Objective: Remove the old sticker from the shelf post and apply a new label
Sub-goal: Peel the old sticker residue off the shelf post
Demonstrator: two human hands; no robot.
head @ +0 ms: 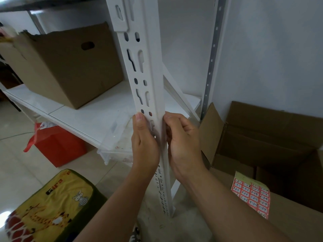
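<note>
The shelf post [150, 95] is standing upright at the centre, rigid slotted white metal, fixed in place. Any old sticker is lying hidden under the hands, probably thin, limp and tearing easily, best lifted at a corner with a nail. The left hand [145, 142] is gripping the post from nine o'clock, thumb up along its face. The right hand [181, 142] is pinching its three o'clock edge. The label sheet [250, 195], light and floppy, is lying on a cardboard box [286, 203] at four o'clock.

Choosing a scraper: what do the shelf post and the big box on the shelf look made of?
Shelf post: probably white painted metal, a thin angled strip with punched slots and a smooth, faintly glossy coat. Big box: brown corrugated cardboard, matte, with a torn top edge and cut handle hole.
</note>
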